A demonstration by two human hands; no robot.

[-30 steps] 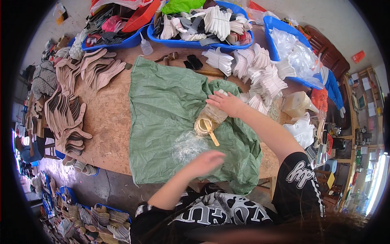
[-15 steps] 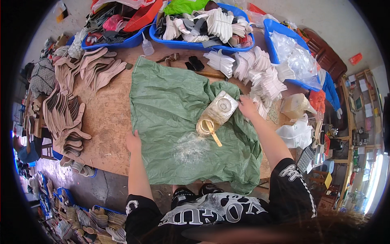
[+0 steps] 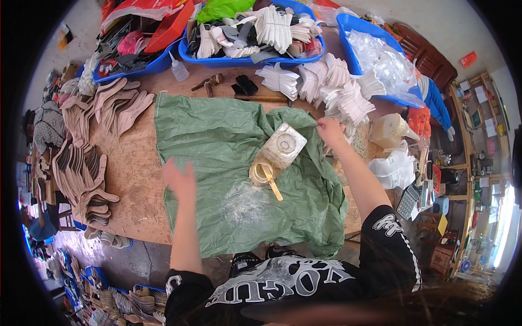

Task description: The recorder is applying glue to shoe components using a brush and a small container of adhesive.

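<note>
A wrinkled green woven sack (image 3: 212, 130) lies spread over the wooden table. On it rests a grubby, whitish plastic container (image 3: 284, 145), tipped on its side, with a flat yellowish stick (image 3: 272, 182) standing out of its round opening. Pale smears mark the sack beside it. My right hand (image 3: 329, 131) pinches the sack's far right edge. Over the sack's left edge is my left hand (image 3: 179, 178), blurred by motion, its fingers apart and nothing seen in them.
Stacks of beige shoe-sole-shaped pieces (image 3: 81, 168) cover the table's left side. Blue tubs (image 3: 244, 61) of scraps line the far edge. Bundled white pieces (image 3: 348, 100), a plastic jug (image 3: 387, 130) and a white bag (image 3: 392, 167) stand on the right. A squeeze bottle (image 3: 178, 69) is near the tubs.
My left hand has let go of the sack's left edge and lifted slightly. My right hand keeps its hold on the far right edge. The whole view has shifted a little.
</note>
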